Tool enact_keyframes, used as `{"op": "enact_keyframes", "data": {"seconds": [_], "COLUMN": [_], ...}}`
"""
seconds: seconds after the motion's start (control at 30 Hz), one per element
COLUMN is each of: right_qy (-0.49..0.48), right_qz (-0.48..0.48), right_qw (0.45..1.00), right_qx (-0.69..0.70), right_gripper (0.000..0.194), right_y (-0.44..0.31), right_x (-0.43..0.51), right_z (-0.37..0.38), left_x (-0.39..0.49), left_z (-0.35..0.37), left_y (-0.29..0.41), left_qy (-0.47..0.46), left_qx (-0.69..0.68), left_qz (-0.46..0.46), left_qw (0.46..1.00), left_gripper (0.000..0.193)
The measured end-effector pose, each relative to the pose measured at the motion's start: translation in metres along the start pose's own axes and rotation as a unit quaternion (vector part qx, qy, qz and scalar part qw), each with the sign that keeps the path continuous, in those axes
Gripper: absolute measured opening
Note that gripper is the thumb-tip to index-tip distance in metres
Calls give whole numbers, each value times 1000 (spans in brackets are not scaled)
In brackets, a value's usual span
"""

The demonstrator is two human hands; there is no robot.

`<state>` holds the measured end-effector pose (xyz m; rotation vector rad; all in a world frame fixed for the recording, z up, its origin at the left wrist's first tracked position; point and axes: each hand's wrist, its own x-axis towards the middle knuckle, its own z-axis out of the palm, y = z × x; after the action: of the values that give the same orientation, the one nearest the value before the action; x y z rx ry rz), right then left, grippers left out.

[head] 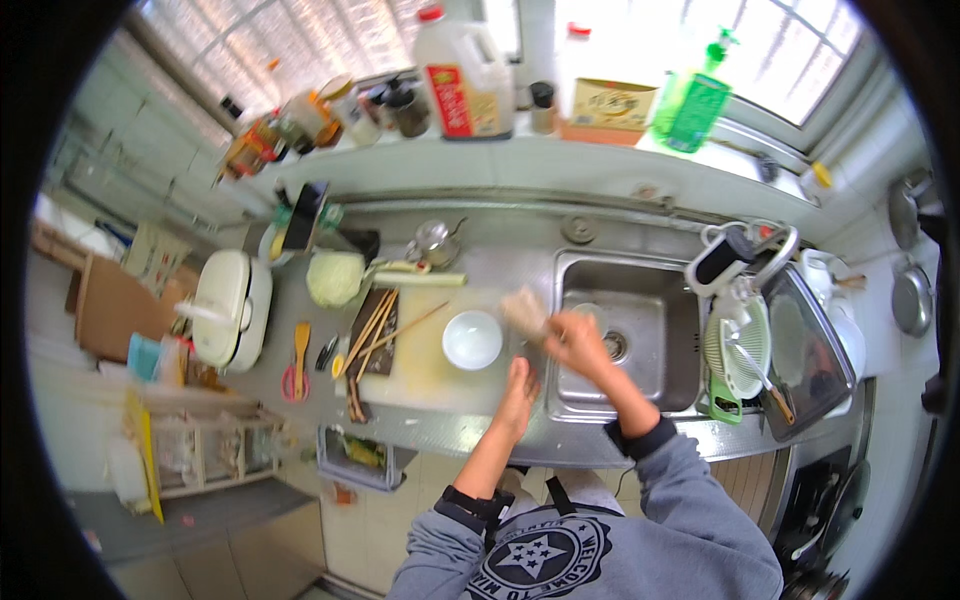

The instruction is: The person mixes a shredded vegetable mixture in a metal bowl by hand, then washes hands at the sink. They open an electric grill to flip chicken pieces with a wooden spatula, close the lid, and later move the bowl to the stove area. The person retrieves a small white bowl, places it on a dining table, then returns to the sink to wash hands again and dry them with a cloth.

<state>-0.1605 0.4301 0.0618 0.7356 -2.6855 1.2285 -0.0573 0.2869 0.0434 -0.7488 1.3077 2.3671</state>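
My right hand [577, 341] is closed on a pale brown item [525, 311], blurred, perhaps a cloth or brush, above the sink's left rim. Lower down, my left hand [517, 394] is held on edge, thumb up, with nothing seen in it. To the left of both hands a white bowl [472, 340] stands on a whitish cutting board [427, 390]. Several wooden chopsticks [405, 328] lie across a cleaver's dark blade [384, 356] at the board's left side. A steel sink [637, 382] opens on the right, with a translucent round container [589, 316] partly behind my right hand.
Half a cabbage [335, 279], a pale green stalk [420, 279] and a glass pot [436, 241] line the back. Scissors [291, 382] and a wooden spatula [301, 352] lie left. A green colander [739, 352] stands right of the sink. Below the counter edge hangs a grey bin [394, 469].
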Motion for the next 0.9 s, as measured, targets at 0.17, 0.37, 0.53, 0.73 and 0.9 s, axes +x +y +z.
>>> {"op": "enact_keyframes", "data": {"seconds": [0.17,0.37,0.53,0.73,0.9], "right_qy": [-29,78,38,-94,108], "right_qz": [172,164,188,114,-6], "right_qw": [841,379,648,928,989], "right_qx": [513,907,737,342,-97], "right_gripper": [35,47,50,54,63], "right_y": [-65,-86,-115,-123,-152], "right_x": [-67,-96,-109,-116,-125], "right_z": [-30,-44,-39,-87,-94], "left_x": [-28,-50,-49,-78,-104], "left_z": [33,55,61,73,70], "left_y": [12,21,22,28,55], "left_qy": [-186,-231,-139,-158,-314], "left_qx": [-221,-208,-78,2,19], "left_qz": [-106,-43,-62,-98,-97], "left_qw": [951,949,985,983,944], "left_gripper": [78,71,58,74,83]}}
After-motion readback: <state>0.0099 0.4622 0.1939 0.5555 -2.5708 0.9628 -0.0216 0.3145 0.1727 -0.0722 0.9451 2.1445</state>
